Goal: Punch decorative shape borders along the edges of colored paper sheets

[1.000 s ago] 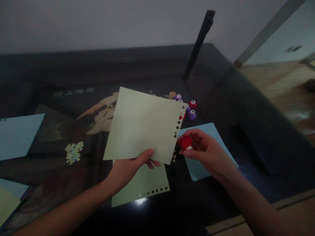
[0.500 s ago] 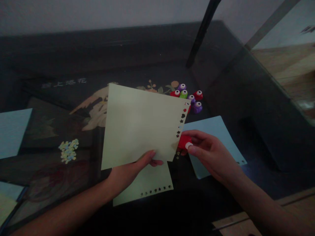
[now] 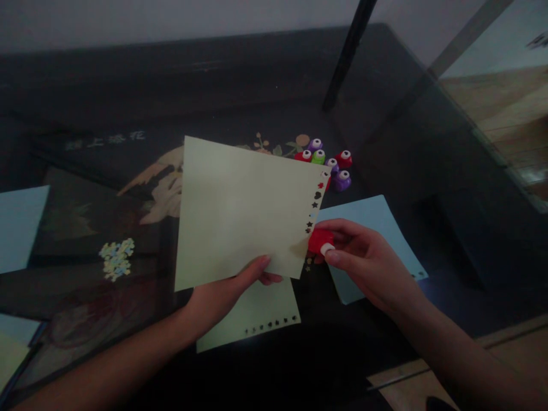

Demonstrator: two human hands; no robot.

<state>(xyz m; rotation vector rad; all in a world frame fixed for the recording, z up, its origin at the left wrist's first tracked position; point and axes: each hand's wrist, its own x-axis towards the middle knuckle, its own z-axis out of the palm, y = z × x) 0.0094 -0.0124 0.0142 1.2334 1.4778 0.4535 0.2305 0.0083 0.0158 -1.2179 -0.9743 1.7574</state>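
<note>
My left hand (image 3: pixel 240 282) grips a pale green sheet of paper (image 3: pixel 240 211) by its lower edge, thumb on top and fingers underneath. A row of small shaped holes, stars and a heart among them, runs down the sheet's right edge. In my right hand (image 3: pixel 363 257) is a red craft punch (image 3: pixel 320 241) with a white button, my thumb on that button. The punch sits at the sheet's right edge, below the row of holes. Under the held sheet lies a second green sheet (image 3: pixel 252 319), with holes along its bottom edge.
Several red, purple and green craft punches (image 3: pixel 343 180) cluster behind the sheet's upper right corner. Blue paper (image 3: pixel 363 214) lies beneath my right hand. Paper cutouts (image 3: pixel 116 258) are heaped at left, near another blue sheet (image 3: pixel 21 228). A dark pole (image 3: pixel 349 57) rises at the back.
The view has shifted slightly, so everything sits a little higher in it. Both hands keep their hold on the sheet and the red punch; the punch looks slightly turned.
</note>
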